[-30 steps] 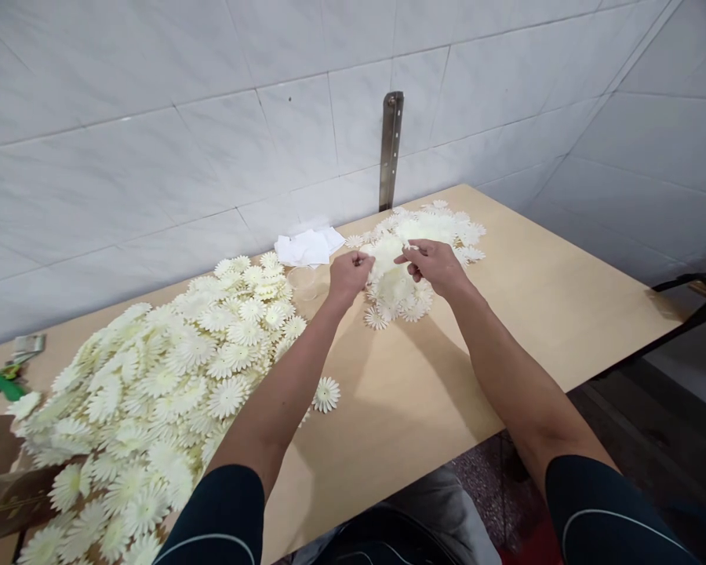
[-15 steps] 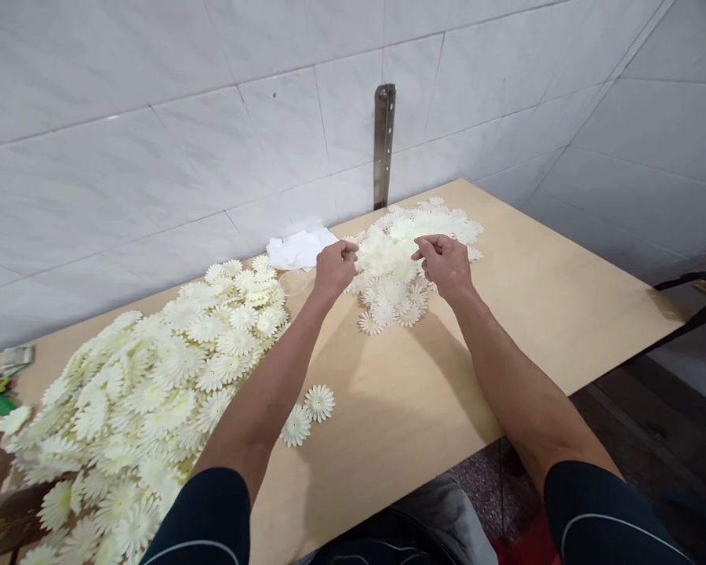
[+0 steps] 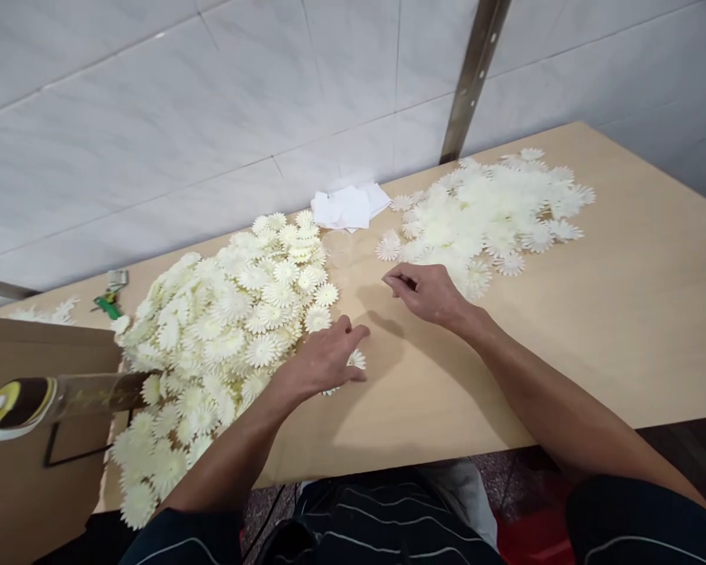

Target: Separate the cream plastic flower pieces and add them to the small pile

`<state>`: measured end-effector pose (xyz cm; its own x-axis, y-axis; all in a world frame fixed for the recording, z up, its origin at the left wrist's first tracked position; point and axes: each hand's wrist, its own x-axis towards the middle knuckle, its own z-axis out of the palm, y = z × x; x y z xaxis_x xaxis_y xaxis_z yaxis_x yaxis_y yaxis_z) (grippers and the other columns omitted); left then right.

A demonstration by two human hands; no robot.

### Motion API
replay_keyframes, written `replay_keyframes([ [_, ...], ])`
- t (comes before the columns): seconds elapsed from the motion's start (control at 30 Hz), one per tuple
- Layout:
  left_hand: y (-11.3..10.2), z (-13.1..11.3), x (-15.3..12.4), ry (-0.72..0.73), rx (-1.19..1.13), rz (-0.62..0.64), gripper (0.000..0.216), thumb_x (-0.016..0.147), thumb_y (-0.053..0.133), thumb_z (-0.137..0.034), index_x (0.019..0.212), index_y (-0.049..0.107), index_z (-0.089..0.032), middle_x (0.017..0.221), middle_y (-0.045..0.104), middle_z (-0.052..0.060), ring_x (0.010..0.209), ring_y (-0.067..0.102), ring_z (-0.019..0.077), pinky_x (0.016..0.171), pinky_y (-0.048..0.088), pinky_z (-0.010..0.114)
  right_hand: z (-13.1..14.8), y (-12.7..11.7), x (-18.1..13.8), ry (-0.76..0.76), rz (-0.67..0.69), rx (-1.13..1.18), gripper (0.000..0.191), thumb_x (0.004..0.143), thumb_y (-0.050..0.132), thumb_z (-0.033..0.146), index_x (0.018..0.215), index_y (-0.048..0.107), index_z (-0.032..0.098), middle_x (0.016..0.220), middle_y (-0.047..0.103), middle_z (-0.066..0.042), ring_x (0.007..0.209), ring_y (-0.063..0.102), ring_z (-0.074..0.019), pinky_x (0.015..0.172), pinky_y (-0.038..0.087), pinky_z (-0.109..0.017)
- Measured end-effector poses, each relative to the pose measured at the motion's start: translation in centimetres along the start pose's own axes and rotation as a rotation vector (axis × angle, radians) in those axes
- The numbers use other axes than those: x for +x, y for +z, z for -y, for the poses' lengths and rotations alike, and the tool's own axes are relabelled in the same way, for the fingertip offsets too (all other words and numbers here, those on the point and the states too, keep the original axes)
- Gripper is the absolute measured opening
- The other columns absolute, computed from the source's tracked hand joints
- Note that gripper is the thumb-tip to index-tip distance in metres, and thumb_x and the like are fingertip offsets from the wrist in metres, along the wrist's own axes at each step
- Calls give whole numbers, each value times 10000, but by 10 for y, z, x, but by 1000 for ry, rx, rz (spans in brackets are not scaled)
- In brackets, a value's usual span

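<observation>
My left hand point(image 3: 323, 359) lies low on the table point(image 3: 624, 314) with fingers spread, on a cream daisy-shaped flower piece point(image 3: 356, 359) at the near edge of the big flower pile point(image 3: 223, 322). Fingers loosely curled, my right hand point(image 3: 427, 292) hovers over the table between the two piles; I see nothing in it. It is just in front of the smaller, flatter flower pile point(image 3: 488, 208) at the back right.
White folded cloths point(image 3: 350, 206) lie by the tiled wall, with a clear cup point(image 3: 338, 247) in front of them. A green tool point(image 3: 109, 302) is at back left. A cardboard box point(image 3: 29, 439) with a tape roll point(image 3: 17, 402) stands at the left. A metal strip point(image 3: 474, 78) runs up the wall.
Both hands have left the right pile. My left hand has dropped down and left onto a loose flower by the big pile. The view has swung left and down.
</observation>
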<state>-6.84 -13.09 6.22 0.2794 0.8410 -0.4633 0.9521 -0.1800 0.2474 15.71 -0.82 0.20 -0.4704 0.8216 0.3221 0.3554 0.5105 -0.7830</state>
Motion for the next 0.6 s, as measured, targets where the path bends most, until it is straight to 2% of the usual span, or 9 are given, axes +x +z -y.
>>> replay_keyframes([
  [0.07, 4, 2, 6, 2, -27, -34, 346, 966, 735, -297, 1304, 683, -246, 1265, 679, 92, 1029, 708, 282, 872, 542, 387, -2, 9, -1, -22, 47, -22, 205, 991, 601, 261, 863, 755, 215, 701, 754, -8, 638, 651, -174, 684, 476, -290],
  [0.13, 3, 6, 19, 4, -75, -71, 194, 962, 741, -264, 1150, 713, -229, 1183, 703, 80, 1024, 710, 274, 894, 527, 384, -5, 13, -1, -21, 68, -46, 198, 980, 603, 242, 879, 771, 214, 709, 766, -11, 640, 663, -180, 687, 480, -296],
  [0.27, -2, 16, 49, -8, -212, -144, 194, 871, 863, -283, 981, 717, -218, 1017, 734, 52, 991, 711, 268, 858, 515, 360, -10, 16, -2, -5, 107, -76, 202, 989, 611, 245, 922, 800, 215, 761, 799, -27, 685, 703, -199, 715, 510, -313],
  [0.33, -2, 20, 60, -41, -258, -211, 193, 877, 865, -299, 985, 731, -212, 995, 743, 54, 967, 714, 263, 852, 524, 360, -10, 18, -4, -18, 154, -59, 191, 997, 628, 255, 984, 814, 216, 853, 831, -45, 750, 740, -213, 750, 546, -326],
  [0.4, 1, 23, 68, -69, -261, -338, 147, 930, 814, -298, 1023, 749, -204, 1032, 754, 76, 989, 718, 267, 883, 538, 373, -11, 21, -7, -47, 197, -57, 177, 1000, 669, 278, 1076, 814, 210, 971, 846, -76, 837, 767, -237, 794, 582, -350],
  [0.5, 10, 28, 73, -64, -286, -497, 140, 1020, 703, -283, 1114, 771, -203, 1092, 764, 97, 1028, 726, 262, 963, 558, 391, -11, 28, -12, -69, 209, -126, 270, 990, 749, 308, 1230, 781, 190, 1119, 814, -131, 961, 773, -280, 867, 614, -401],
  [0.6, 18, 30, 71, 26, -316, -519, 308, 989, 716, -211, 1294, 753, -211, 1252, 748, 106, 1026, 731, 243, 1001, 582, 395, -11, 33, -15, -44, 209, -219, 391, 967, 796, 278, 1344, 737, 195, 1240, 759, -152, 1042, 760, -305, 917, 620, -430],
])
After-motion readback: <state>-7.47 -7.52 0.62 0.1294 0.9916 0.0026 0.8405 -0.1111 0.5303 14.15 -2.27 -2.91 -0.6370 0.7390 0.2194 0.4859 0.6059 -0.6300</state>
